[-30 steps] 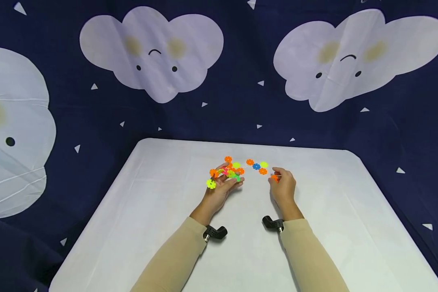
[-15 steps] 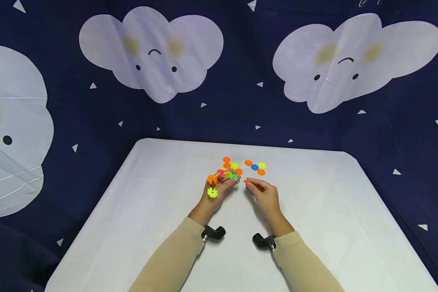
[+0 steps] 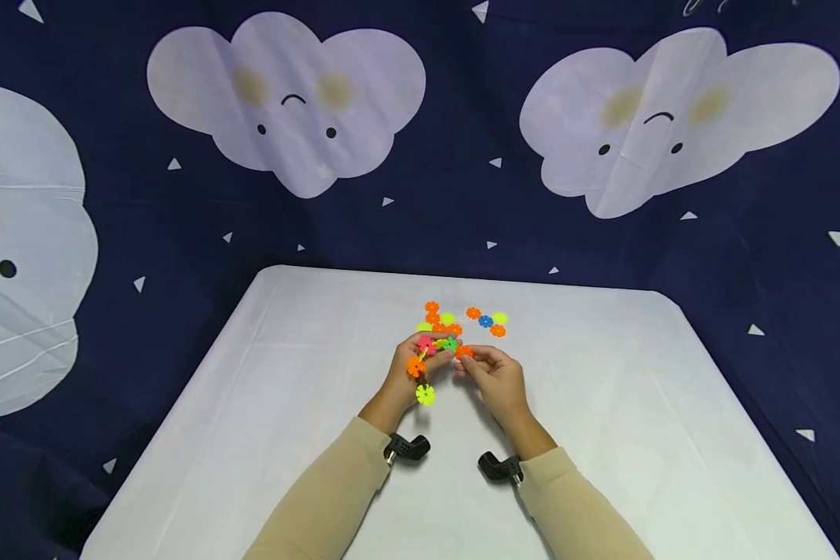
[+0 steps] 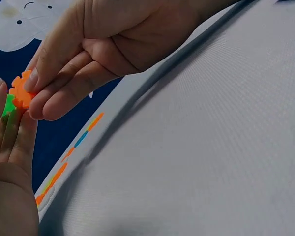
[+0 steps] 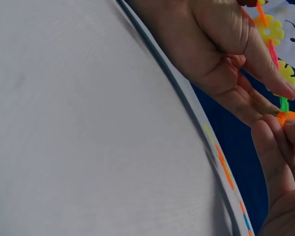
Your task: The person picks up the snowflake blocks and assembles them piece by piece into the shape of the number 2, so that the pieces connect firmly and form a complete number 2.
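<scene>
My left hand [image 3: 400,381] holds a chain of notched plastic flower discs, pinching it near its green disc [image 3: 450,344]. From there the chain runs through a pink disc [image 3: 427,345] and an orange disc [image 3: 416,366] to a yellow-green disc [image 3: 425,395] hanging lowest. Between thumb and fingers, my right hand [image 3: 505,387] pinches a single orange disc [image 5: 290,117]. In the right wrist view this disc's edge meets the green disc [image 5: 284,104]; whether their slots are joined is hidden by fingertips. Both hands are raised over the table.
Loose discs lie beyond the hands on the white table [image 3: 266,435]: an orange and yellow group [image 3: 432,318], and to its right a blue disc [image 3: 486,321] among orange and yellow ones. A dark cloud-print cloth [image 3: 462,218] hangs behind the table's far edge.
My right hand has come left with the orange disc, from beside the loose discs to the chain's green end. My left hand has turned, and the chain's yellow-green end hangs lower.
</scene>
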Demonstrator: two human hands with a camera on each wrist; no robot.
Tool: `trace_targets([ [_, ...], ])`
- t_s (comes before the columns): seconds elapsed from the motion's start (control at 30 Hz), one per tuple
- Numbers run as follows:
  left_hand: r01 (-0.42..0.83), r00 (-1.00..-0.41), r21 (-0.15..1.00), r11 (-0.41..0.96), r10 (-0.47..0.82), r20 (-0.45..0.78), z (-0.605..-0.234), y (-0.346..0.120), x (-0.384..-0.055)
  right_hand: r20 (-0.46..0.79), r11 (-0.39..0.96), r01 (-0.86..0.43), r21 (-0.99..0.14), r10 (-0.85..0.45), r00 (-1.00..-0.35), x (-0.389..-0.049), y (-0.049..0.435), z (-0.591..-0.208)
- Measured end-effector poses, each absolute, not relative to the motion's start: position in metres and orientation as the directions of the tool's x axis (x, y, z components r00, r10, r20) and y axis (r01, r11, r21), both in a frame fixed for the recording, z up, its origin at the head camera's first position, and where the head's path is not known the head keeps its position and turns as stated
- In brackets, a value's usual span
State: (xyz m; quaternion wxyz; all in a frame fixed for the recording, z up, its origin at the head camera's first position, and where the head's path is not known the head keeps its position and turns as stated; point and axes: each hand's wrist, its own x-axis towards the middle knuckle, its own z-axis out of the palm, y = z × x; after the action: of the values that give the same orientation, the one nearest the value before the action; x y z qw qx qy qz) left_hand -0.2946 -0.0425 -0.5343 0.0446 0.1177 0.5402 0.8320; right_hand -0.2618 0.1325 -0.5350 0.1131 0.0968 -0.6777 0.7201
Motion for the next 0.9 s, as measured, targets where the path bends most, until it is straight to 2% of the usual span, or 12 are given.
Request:
trace_targets([
  [0.27, 0.087, -0.974, 0.92, -0.383, 0.159, 0.159, -0.534, -0.04, -0.294, 0.384, -0.018, -0.385, -0.923, 0.061, -0.921, -0.259, 0.126, -0.535],
  [0.5, 0.118, -0.973, 0.922, -0.369, 0.144, 0.182, -0.538, -0.035, -0.295, 0.371, 0.002, -0.373, -0.928, 0.123, -0.921, -0.254, 0.121, -0.532],
  [0.73, 0.147, -0.972, 0.971, -0.186, 0.153, 0.176, -0.538, -0.045, -0.293, 0.354, 0.026, -0.353, -0.935, 0.085, -0.932, -0.256, 0.118, -0.537],
  [0.77, 0.142, -0.976, 0.971, -0.193, 0.138, 0.17, -0.537, -0.045, -0.293, 0.348, 0.049, -0.345, -0.937, 0.068, -0.935, -0.256, 0.118, -0.537],
  [0.9, 0.054, -0.994, 0.902, -0.428, 0.06, 0.088, -0.535, -0.045, -0.298, 0.33, 0.264, -0.307, -0.914, 0.046, -0.943, -0.261, 0.124, -0.538],
])
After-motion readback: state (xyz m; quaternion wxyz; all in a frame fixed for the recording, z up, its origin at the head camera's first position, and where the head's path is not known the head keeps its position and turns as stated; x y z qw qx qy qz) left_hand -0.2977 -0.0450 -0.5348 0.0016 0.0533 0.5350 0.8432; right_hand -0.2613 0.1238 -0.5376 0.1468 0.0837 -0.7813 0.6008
